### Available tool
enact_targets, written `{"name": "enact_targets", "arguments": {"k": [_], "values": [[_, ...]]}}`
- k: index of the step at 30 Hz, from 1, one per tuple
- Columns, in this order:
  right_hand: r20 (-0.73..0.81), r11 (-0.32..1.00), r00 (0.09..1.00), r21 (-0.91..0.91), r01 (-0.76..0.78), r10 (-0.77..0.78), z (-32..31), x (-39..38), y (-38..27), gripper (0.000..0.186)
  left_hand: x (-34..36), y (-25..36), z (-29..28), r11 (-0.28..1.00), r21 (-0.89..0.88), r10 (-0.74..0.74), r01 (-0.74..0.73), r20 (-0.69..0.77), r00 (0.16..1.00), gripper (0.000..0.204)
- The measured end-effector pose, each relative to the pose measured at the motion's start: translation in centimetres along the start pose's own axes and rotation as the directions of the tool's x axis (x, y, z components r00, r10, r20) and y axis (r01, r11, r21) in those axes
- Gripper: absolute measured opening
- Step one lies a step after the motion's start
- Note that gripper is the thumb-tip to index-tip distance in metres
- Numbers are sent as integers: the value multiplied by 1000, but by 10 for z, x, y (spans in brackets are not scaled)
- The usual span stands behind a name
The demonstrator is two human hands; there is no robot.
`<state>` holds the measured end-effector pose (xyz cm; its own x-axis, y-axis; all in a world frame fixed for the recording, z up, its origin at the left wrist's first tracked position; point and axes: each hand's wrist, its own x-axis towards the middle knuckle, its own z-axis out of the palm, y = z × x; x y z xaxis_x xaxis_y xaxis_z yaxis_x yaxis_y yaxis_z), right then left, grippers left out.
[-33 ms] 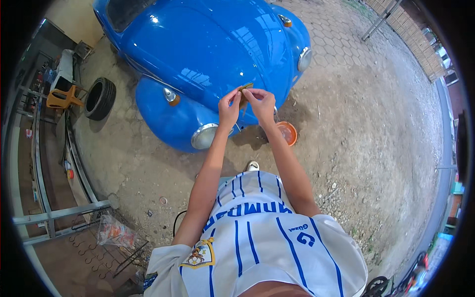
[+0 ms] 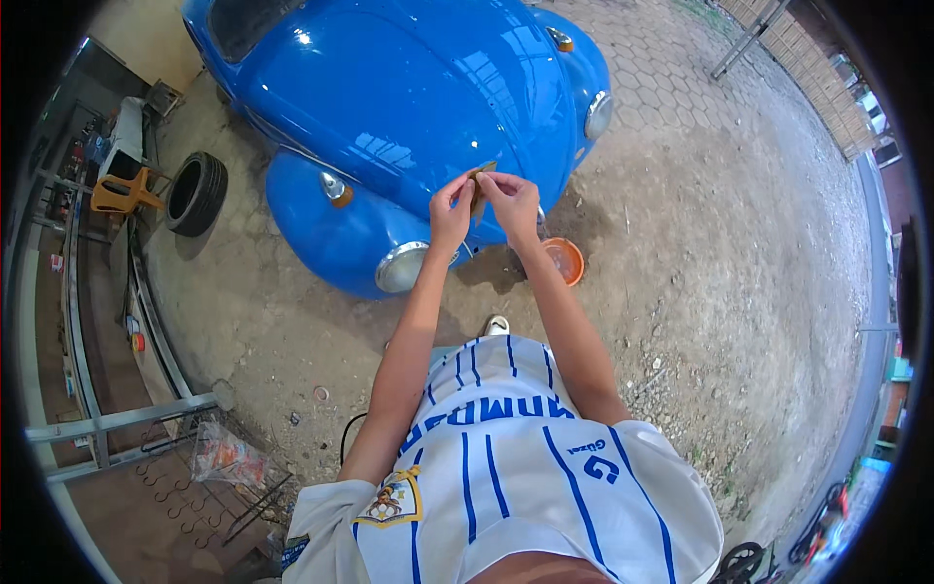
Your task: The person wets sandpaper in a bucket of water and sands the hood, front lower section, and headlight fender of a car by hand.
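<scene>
Both my hands are raised in front of me over the nose of a blue car (image 2: 379, 88). My left hand (image 2: 450, 219) pinches one side of a thin, folded olive-brown piece (image 2: 478, 201), and its lower part hangs between my hands. Gripping the other side with thumb and fingertips is my right hand (image 2: 516, 206). Whether the piece is paper, cloth or something else I cannot make out. Below my right wrist, an orange basin (image 2: 567, 261) stands on the ground by the car's front, partly hidden by my forearm.
To the left, a loose tyre (image 2: 197, 194) stands near an orange-brown plastic chair (image 2: 125, 194). Metal railings (image 2: 126, 420) and a clear plastic bag (image 2: 229, 456) are at the lower left. Bare dirt ground (image 2: 700, 292) stretches to the right, with hexagonal paving (image 2: 652, 78) beyond.
My fingers have shifted very slightly on the folded olive-brown piece, and its upper edge has turned a little. Everything else stays in place.
</scene>
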<state>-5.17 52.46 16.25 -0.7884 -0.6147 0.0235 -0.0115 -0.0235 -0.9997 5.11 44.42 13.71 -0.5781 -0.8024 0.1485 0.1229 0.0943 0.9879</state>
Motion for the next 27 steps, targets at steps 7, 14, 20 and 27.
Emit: {"name": "enact_targets", "arguments": {"k": [7, 14, 20, 27], "values": [[119, 924, 964, 281, -261, 236, -4, 5, 2, 33, 0, -2, 9, 973, -186, -129, 133, 32, 991, 35], [189, 845, 959, 457, -278, 213, -24, 17, 2, 32, 7, -2, 6, 946, -281, -155, 159, 39, 987, 36], [103, 999, 994, 7, -39, 38, -34, 29, 18, 37, 23, -11, -2, 919, -324, -241, 223, -15, 970, 31], [407, 885, 821, 62, -461, 399, -21, 29, 39, 45, 33, -24, -14, 902, -344, -315, 259, -116, 942, 32]]}}
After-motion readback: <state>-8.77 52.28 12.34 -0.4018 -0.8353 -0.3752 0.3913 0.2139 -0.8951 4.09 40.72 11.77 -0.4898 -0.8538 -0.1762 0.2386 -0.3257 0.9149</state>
